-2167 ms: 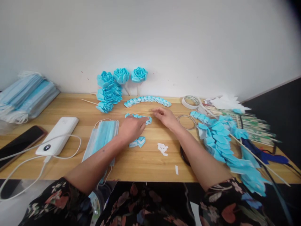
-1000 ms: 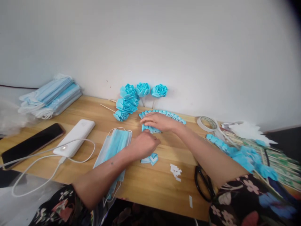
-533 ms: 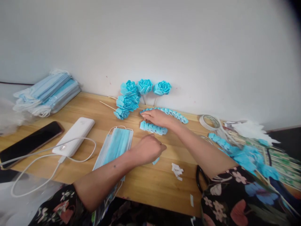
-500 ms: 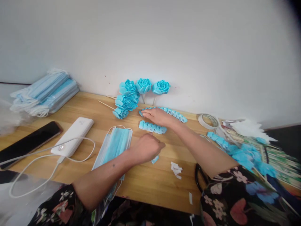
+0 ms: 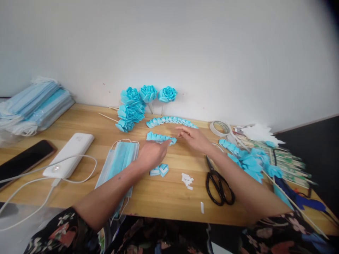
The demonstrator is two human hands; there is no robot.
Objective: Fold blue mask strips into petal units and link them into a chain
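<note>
My left hand [image 5: 153,154] is closed, its fingertips at the near right side of a short row of folded light-blue petals [image 5: 159,137]. Whether it pinches the row is hidden. My right hand [image 5: 195,138] hovers just right of that row, fingers stretched out with nothing visible in them. Behind lies a longer curved row of folded blue petals [image 5: 172,120]. Two small folded blue pieces [image 5: 159,170] with white strips rest below my left hand. Cut white strips [image 5: 187,180] lie in a small heap to the right.
Blue paper-like roses [image 5: 131,109] on sticks are by the wall. Face masks [image 5: 119,160], a power bank [image 5: 69,155] and a phone [image 5: 26,158] lie left. Black-handled scissors [image 5: 219,187], a tape roll [image 5: 220,128], loose blue petals [image 5: 251,160] and a blue glue gun [image 5: 304,201] are right.
My right hand has moved from the longer row to beside the short row's right end. My left hand has shifted nearer the short row, uncovering the small folded pieces. The view has turned right.
</note>
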